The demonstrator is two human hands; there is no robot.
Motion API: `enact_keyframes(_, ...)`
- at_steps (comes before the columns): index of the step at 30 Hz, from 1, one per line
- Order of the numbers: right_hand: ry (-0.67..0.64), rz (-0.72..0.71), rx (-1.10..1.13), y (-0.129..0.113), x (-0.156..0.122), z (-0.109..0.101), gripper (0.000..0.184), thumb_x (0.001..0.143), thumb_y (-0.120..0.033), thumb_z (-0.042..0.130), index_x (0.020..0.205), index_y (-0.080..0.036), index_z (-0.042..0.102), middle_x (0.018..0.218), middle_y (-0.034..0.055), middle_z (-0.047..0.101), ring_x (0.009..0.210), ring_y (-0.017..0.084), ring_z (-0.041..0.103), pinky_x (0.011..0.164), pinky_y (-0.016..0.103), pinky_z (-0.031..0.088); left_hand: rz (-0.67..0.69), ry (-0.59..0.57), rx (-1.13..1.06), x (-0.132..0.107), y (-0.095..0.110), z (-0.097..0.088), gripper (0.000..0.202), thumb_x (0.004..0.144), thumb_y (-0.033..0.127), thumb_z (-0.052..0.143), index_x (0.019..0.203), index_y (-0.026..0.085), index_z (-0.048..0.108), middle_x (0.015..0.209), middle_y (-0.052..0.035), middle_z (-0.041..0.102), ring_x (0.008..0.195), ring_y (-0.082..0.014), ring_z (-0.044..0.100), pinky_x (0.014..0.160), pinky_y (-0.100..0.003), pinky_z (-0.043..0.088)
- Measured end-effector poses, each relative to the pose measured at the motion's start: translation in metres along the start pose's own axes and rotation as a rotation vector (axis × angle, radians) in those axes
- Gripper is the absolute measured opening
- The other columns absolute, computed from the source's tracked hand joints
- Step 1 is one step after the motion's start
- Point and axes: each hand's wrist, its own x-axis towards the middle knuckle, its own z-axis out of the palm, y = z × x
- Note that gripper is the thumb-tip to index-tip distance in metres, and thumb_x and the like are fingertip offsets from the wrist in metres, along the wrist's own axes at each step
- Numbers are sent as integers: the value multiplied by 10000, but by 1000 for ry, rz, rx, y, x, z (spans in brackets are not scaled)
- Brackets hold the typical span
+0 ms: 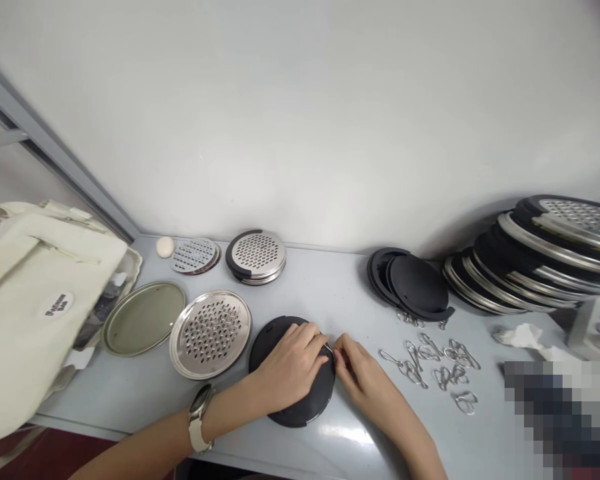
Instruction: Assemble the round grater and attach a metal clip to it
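Note:
A round black plastic disc lies on the table in front of me. Across its top rests my left hand, fingers curled and closed at the right edge. A small piece of bent metal wire shows between the two hands at that edge. My right hand is closed in a pinch on the wire; its fingertips partly hide it. Just left of the disc is a round metal grater plate with a raised rim. Several loose bent wire clips lie to the right.
Farther left are a greenish round tray and a cream bag. Near the wall sit small grater discs, a grater stack, a pale ball and black discs. A tall leaning stack stands right, beside crumpled tissue.

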Motion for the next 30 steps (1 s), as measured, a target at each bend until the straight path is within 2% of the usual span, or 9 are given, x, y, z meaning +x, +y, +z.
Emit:
enact_keyframes(11, 79, 14, -51, 5, 1, -5, 171, 984, -269, 323, 830, -241, 391, 746, 6, 548, 656, 183, 534, 620, 307, 438, 31, 54, 29, 1, -2, 2, 195, 968, 170, 388, 1063, 184, 558, 982, -57, 546, 923, -203, 517, 837, -372, 433)
enact_keyframes(17, 124, 4, -25, 8, 2, -4, 180, 1004, -302, 277, 878, -245, 392, 746, 6, 563, 657, 193, 563, 634, 309, 441, -1, 109, -27, 0, -6, 6, 117, 937, 174, 461, 1038, 187, 519, 976, -45, 565, 932, -206, 523, 867, -382, 436)
enact_keyframes(22, 146, 9, -24, 4, 0, -4, 172, 1004, -297, 273, 898, -244, 398, 763, 9, 578, 664, 194, 574, 641, 304, 436, 45, 118, -53, 0, -4, 4, 126, 911, 162, 504, 1033, 193, 501, 983, -38, 576, 951, -204, 538, 881, -370, 445)
enact_keyframes(27, 84, -46, 6, -6, -3, -6, 184, 990, -288, 295, 881, -234, 433, 759, 3, 598, 642, 173, 564, 619, 279, 426, 82, 101, -73, -2, 0, 4, 105, 885, 176, 535, 978, 202, 496, 927, -26, 571, 903, -196, 558, 843, -354, 465)
enact_keyframes(30, 42, -69, -22, -7, -3, -7, 187, 967, -266, 325, 821, -232, 436, 664, -21, 558, 608, 166, 531, 587, 266, 390, 72, 113, -50, -3, 1, 4, 95, 886, 179, 523, 975, 197, 494, 940, -33, 564, 899, -201, 555, 849, -367, 464)
